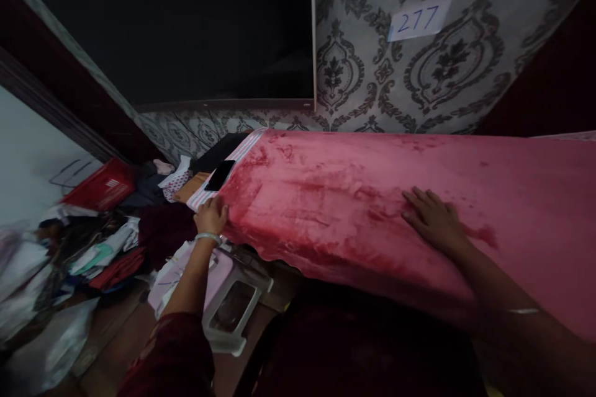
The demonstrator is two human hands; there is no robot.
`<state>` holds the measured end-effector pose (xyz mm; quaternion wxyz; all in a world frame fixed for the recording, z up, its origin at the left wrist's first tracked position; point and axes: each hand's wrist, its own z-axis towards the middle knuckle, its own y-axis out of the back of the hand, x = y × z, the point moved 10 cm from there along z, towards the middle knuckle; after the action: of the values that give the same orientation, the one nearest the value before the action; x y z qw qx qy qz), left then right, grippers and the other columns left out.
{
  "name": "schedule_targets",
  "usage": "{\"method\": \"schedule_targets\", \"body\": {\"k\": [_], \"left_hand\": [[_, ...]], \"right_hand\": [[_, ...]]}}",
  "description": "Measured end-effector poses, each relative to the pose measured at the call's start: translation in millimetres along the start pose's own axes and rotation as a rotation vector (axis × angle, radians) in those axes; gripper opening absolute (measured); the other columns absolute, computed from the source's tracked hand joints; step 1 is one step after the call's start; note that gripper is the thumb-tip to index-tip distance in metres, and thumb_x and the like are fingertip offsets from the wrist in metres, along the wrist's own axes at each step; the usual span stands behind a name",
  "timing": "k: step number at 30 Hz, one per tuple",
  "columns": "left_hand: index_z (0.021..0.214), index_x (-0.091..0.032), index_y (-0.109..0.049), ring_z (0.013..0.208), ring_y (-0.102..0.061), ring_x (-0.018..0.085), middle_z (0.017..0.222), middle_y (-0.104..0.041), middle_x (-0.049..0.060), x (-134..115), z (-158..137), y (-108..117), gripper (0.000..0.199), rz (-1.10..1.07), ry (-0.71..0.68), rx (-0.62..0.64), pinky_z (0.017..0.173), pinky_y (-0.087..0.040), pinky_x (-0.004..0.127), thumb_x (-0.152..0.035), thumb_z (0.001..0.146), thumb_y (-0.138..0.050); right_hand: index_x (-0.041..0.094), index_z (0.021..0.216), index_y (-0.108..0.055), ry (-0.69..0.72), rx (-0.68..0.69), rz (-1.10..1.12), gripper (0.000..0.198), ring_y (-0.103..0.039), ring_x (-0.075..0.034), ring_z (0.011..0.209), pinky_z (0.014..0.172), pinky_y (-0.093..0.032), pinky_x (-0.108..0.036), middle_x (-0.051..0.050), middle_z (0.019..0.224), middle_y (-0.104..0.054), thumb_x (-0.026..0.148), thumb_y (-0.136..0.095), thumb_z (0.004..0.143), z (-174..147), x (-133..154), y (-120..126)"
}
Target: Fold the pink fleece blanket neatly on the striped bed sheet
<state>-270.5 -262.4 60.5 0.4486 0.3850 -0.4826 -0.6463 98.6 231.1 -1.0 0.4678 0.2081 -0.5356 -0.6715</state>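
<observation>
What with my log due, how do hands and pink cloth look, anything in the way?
Left hand at corner of pink cloth; right hand palm-down on it. Cloth spread out. Phone lying on striped border.

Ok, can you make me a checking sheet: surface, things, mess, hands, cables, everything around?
Surface: pink cloth, with darker red patches.
Things: black phone on the striped fabric by the cloth's left end.
Clutter: piled clothes, red basket and plastic stool, on the left.
Hands: left hand at the cloth's edge; right hand resting on it, fingers spread.
Cables: thin lines below the dark screen, possibly cords.
Surroundings: patterned wall, "277" sign.
</observation>
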Motion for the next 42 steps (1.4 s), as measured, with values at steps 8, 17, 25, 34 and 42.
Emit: {"method": "schedule_targets", "body": {"k": [8,17,25,34,42], "left_hand": [[0.121,-0.014,-0.071,0.123,-0.057,0.038,0.126,-0.068,0.02,-71,26,11,0.041,-0.065,-0.189,-0.121,0.102,-0.048,0.055,-0.031,0.09,-0.05],[0.109,-0.011,-0.075,0.118,-0.064,0.034,0.118,-0.071,0.018,-113,72,13,0.031,-0.089,-0.118,-0.008,0.101,-0.05,0.044,-0.019,0.09,-0.052],[0.126,-0.008,-0.071,0.125,-0.058,0.037,0.13,-0.064,0.025,-80,81,5,0.045,0.022,-0.045,0.022,0.099,-0.051,0.047,-0.021,0.092,-0.044],[0.127,0.0,-0.066,0.129,-0.056,0.04,0.128,-0.065,0.031,-75,113,2,0.048,0.047,0.024,0.075,0.098,-0.049,0.051,-0.015,0.094,-0.034],[0.131,-0.007,-0.059,0.127,-0.057,0.042,0.126,-0.067,0.031,-71,124,-1,0.046,0.035,0.049,0.09,0.098,-0.047,0.054,-0.028,0.094,-0.042]], "right_hand": [[0.021,0.103,-0.075,-0.126,-0.139,0.107,0.035,-0.067,-0.033,0.107,0.098,-0.053,-0.052,-0.014,0.11,-0.074,0.042,-0.05,0.09,-34,-66,67],[0.02,0.087,-0.071,-0.281,-0.111,0.197,0.019,-0.064,-0.026,0.081,0.074,-0.052,-0.039,-0.011,0.091,-0.069,0.029,-0.054,0.083,-19,-68,78],[0.02,0.086,-0.069,-0.26,-0.046,0.241,0.019,-0.066,-0.031,0.089,0.08,-0.052,-0.043,-0.014,0.096,-0.072,0.03,-0.053,0.084,9,-45,40],[0.02,0.087,-0.067,-0.216,-0.092,0.217,0.023,-0.066,-0.031,0.091,0.081,-0.052,-0.044,-0.014,0.094,-0.071,0.035,-0.051,0.084,8,-42,36],[0.021,0.092,-0.07,-0.222,-0.126,0.164,0.022,-0.065,-0.029,0.09,0.08,-0.052,-0.042,-0.013,0.095,-0.071,0.029,-0.05,0.087,8,-39,41]]}}
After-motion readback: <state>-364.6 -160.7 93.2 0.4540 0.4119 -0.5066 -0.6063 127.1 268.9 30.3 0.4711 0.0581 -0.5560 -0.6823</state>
